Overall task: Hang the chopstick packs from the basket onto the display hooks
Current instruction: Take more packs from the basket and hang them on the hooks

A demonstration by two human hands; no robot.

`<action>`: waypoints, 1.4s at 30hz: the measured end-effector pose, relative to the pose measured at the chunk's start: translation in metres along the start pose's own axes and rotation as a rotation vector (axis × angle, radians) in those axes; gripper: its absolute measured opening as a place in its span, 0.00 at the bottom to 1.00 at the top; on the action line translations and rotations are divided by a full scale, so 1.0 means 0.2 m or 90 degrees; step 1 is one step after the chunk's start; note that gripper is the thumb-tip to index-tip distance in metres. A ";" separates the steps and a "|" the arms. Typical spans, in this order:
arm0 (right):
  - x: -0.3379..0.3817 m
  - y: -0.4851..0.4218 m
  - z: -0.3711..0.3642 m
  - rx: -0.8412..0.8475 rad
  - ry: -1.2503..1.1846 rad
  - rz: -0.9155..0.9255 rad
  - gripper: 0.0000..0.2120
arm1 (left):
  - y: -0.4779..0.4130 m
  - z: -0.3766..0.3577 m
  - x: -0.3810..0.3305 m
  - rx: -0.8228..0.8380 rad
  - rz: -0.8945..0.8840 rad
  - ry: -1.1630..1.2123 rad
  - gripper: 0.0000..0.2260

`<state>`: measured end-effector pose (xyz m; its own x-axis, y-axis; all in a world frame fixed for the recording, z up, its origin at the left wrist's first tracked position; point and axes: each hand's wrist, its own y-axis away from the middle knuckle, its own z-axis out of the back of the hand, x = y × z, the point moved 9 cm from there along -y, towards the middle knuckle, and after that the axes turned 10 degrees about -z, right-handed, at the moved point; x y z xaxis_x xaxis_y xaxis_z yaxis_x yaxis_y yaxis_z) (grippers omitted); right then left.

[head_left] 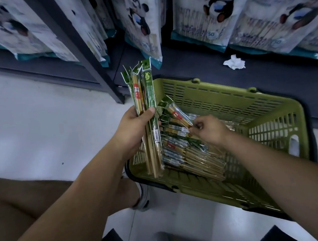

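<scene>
A green plastic basket (231,100) stands on the floor and holds several chopstick packs (186,157) with green header cards. My left hand (133,129) grips a bunch of these packs (144,94) upright over the basket's left edge, thumb across their front. Inside the basket, my right hand (210,130) pinches the edge of one pack (177,116) that lies on top of the pile. No display hooks show in this view.
Dark metal shelving (78,50) runs along the back, with large panda-printed bags (207,11) standing on its low shelf. A crumpled white tissue (233,62) lies on the shelf right of the basket. My knee and a shoe (143,197) are at the left, on white floor.
</scene>
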<state>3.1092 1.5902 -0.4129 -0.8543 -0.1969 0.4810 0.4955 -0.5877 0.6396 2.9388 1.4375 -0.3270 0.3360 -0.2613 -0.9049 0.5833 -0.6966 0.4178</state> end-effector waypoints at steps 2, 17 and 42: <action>0.14 0.08 0.09 0.003 -0.054 0.046 0.09 | 0.01 -0.02 0.00 -0.005 0.029 0.066 0.05; 0.67 0.69 0.67 -0.185 -0.250 0.211 0.06 | 0.15 -0.38 -0.38 0.004 -0.066 0.145 0.11; 1.33 1.61 1.82 -0.320 -0.420 0.444 0.08 | 0.53 -0.68 -2.01 0.177 -0.607 -0.047 0.21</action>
<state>3.0998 1.6346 0.1399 -0.0829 -0.2395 0.9674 0.5908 -0.7935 -0.1458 2.9660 1.5586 0.0921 -0.2347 0.4545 -0.8593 0.3887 -0.7664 -0.5115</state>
